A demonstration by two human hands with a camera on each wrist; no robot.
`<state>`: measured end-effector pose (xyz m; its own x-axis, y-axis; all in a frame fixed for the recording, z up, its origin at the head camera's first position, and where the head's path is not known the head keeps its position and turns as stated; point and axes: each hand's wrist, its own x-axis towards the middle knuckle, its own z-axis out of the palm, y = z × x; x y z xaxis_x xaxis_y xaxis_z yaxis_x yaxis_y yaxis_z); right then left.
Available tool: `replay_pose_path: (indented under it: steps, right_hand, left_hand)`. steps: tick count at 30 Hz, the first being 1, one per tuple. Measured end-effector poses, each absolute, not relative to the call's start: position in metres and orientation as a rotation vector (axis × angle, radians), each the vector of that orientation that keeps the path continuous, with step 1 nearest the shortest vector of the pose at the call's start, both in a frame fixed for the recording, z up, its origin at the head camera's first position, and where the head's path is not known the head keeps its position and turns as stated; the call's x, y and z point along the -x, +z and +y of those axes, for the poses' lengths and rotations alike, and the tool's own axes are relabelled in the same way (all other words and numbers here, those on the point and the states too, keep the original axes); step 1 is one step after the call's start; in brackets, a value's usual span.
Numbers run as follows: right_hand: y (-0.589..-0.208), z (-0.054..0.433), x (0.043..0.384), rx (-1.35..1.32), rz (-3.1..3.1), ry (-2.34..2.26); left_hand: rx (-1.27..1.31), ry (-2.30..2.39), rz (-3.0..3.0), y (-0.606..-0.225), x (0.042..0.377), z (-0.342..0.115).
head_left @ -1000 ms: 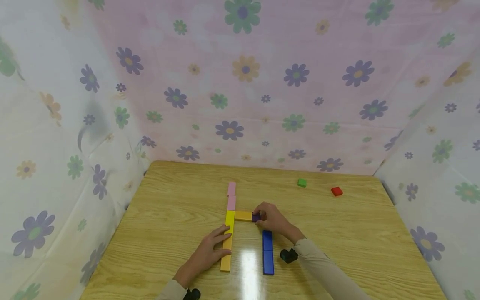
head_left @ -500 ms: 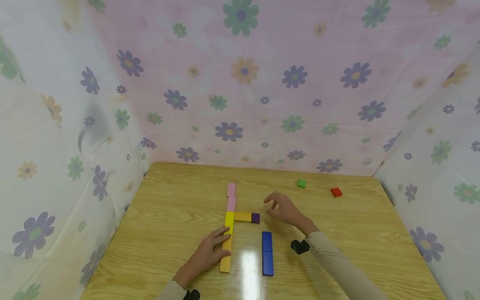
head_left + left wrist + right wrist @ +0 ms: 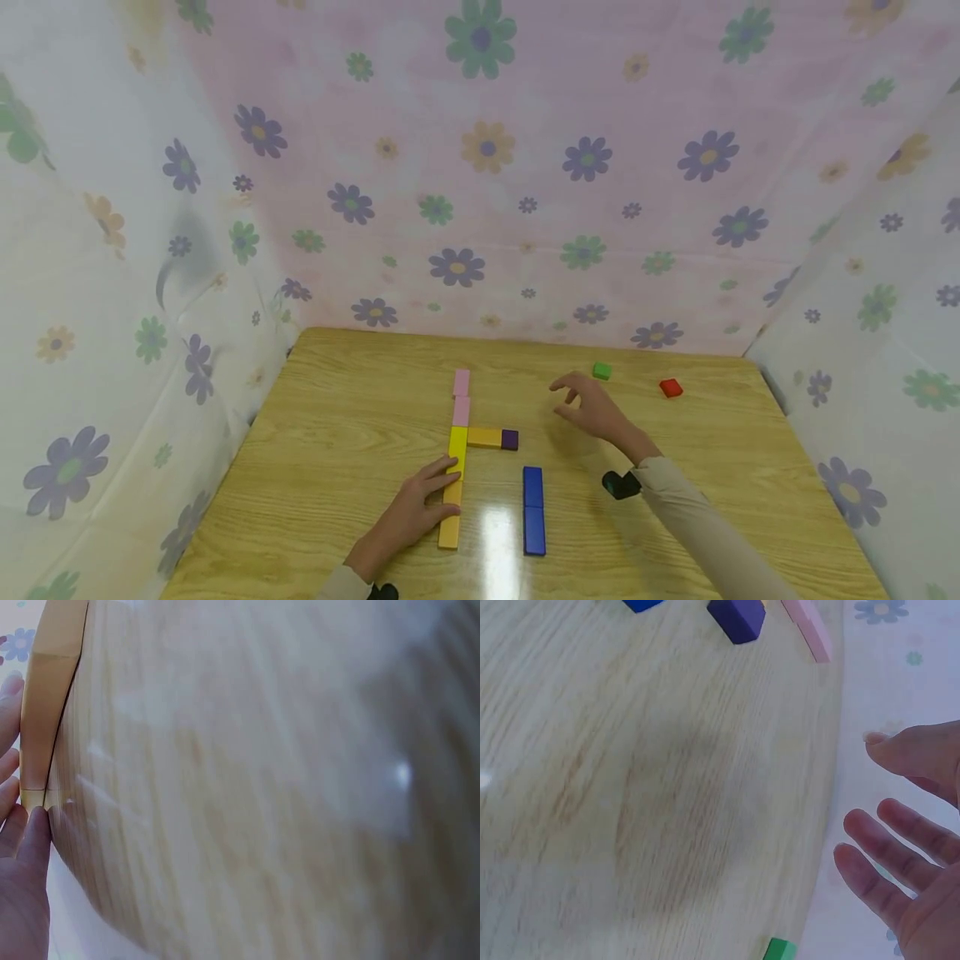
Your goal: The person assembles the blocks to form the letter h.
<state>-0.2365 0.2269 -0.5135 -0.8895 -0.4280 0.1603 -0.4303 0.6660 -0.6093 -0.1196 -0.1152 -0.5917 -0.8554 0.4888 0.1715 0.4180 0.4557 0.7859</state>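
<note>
My left hand (image 3: 411,510) rests beside a column of flat blocks, its fingertips touching the yellow block (image 3: 457,450) and its thumb on the orange block (image 3: 448,533) nearer me. Two pink blocks (image 3: 461,410) continue that column away from me. From the yellow block's top end, another orange block (image 3: 484,437) extends rightward, with a small dark purple block (image 3: 510,440) against its right end. Holding nothing, my right hand (image 3: 597,410) hovers above the table to the right of the purple block. Its fingers (image 3: 885,847) are spread and loosely bent in the right wrist view.
Two blue blocks (image 3: 533,510) lie end to end, right of the column. A small green block (image 3: 602,371) sits just beyond my right hand, and a red block (image 3: 671,388) lies farther right. Flowered cloth (image 3: 480,208) encloses the wooden table's back and sides.
My right hand has let go of the purple block, leaving it against the orange block's end. It has moved right and away from me, toward the green block. My left hand stays in place.
</note>
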Motion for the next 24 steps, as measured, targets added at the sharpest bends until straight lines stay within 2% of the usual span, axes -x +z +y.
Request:
replay_pose_path:
  steps: [24]
  right_hand:
    - [-0.519,0.282,0.270,-0.596,-2.825,0.993]
  left_hand:
    - [-0.854,1.357,2.649,-0.594,0.119,-0.115]
